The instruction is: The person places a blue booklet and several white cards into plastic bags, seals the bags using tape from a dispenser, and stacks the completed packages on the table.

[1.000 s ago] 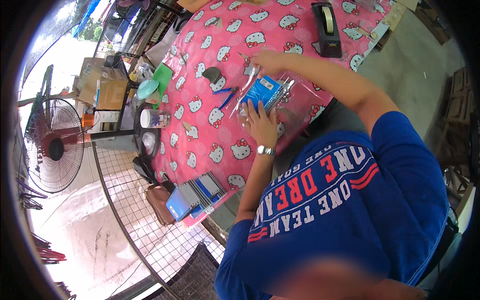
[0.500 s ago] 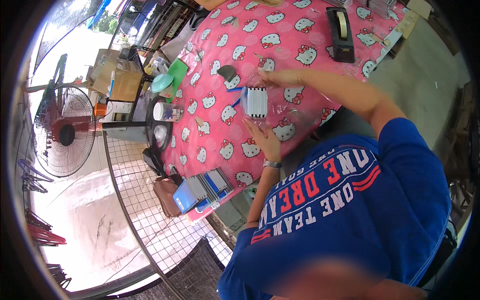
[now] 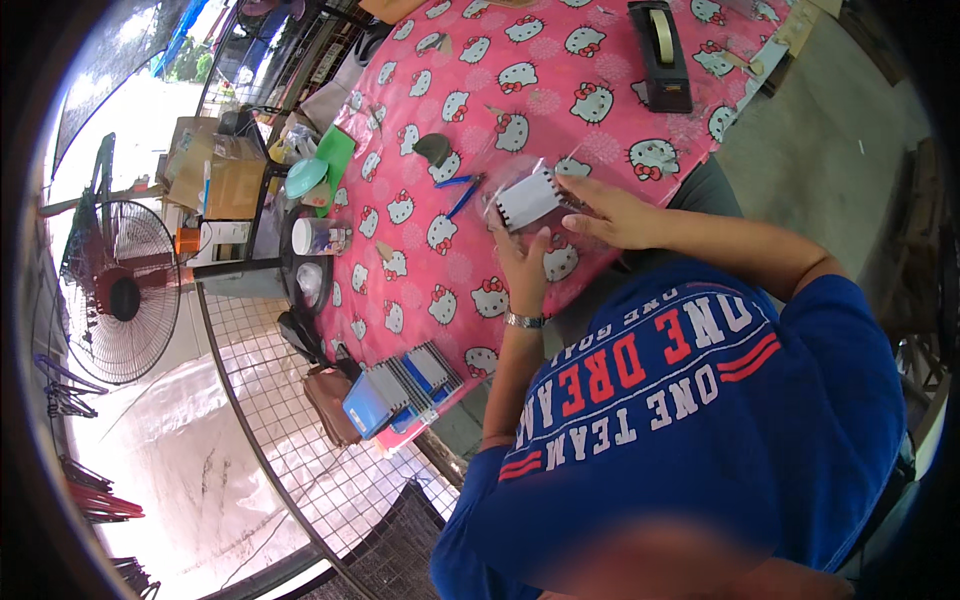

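Note:
Between my two hands, a stack of white spiral-bound notebooks [image 3: 528, 199] lies tilted in clear plastic wrap above the pink patterned tablecloth. My left hand [image 3: 522, 268] holds its near left side, thumb apart from the fingers. On its right end, my right hand [image 3: 612, 214] grips the stack and the plastic between fingers and thumb. A blue-handled cutting tool [image 3: 460, 192] rests just left of the stack. Beside that tool sits a dark grey rounded piece [image 3: 433, 150].
A black tape dispenser [image 3: 662, 62] stands at the far right of the table. Blue-covered spiral notebooks [image 3: 400, 388] are piled at the near left corner. Along the left edge are a white-lidded jar [image 3: 318, 238] and a teal bowl [image 3: 305, 178]. A standing fan [image 3: 122, 292] is farther left.
My right hand has come down from the far side of the stack to its right end. The stack has turned from upright to slanting, and my left hand stays along its near left side.

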`<state>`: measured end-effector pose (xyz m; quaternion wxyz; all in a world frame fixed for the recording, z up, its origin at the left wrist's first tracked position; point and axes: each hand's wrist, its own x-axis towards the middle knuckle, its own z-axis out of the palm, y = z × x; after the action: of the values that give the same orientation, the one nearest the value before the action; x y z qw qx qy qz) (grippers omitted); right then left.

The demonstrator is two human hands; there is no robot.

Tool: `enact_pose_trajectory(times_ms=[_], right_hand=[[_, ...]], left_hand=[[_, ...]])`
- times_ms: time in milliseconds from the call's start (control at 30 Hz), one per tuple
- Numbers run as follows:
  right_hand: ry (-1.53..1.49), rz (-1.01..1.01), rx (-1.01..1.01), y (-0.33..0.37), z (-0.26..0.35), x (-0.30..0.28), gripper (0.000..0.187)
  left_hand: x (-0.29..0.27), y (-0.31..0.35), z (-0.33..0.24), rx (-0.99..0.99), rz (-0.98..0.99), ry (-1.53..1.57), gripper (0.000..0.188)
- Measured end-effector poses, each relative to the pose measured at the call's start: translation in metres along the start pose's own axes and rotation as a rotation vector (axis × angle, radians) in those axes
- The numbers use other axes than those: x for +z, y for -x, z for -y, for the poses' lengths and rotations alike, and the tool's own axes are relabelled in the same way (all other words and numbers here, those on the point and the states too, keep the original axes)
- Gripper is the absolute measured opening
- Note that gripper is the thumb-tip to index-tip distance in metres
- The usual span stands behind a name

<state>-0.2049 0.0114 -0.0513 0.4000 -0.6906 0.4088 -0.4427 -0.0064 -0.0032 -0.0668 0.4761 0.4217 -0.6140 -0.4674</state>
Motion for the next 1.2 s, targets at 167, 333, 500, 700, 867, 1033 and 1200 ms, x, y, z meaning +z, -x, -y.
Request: enact_pose_trajectory(times_ms=[167, 333, 500, 700, 867, 1033, 1200], right_hand=[[0.226, -0.032, -0.205, -0.013, -0.009, -0.018, 0.053], [0.461, 0.214, -0.309, -0.031, 0.001, -0.018, 0.049], [0.434, 0.28, -0.266, -0.035, -0.006, -0.015, 0.052], [0.483, 0.379, -0.295, -0.036, -0.004, -0.018, 0.057], [0.378, 0.406, -0.334, -0.031, -0.006, -0.033, 0.045], [0.166, -0.86, 0.239, -0.027, -0.089, -0.123, 0.029], [0.061, -0.803, 0.745, 0.0, -0.103, -0.167, 0.026]], left_hand=[[0.004, 0.004, 0.006, 0.095, -0.061, -0.141, 0.078], [-0.004, 0.002, -0.003, 0.22, 0.021, -0.536, 0.072], [0.0, -0.007, -0.021, 0.32, 0.08, -0.779, 0.065], [0.0, -0.007, -0.017, 0.298, 0.149, -0.956, 0.067], [0.01, -0.001, -0.023, 0.294, 0.221, -1.037, 0.077], [0.017, 0.001, -0.03, 0.287, 0.239, -1.151, 0.075], [0.012, 0.001, -0.02, 0.313, 0.174, -1.1, 0.072]])
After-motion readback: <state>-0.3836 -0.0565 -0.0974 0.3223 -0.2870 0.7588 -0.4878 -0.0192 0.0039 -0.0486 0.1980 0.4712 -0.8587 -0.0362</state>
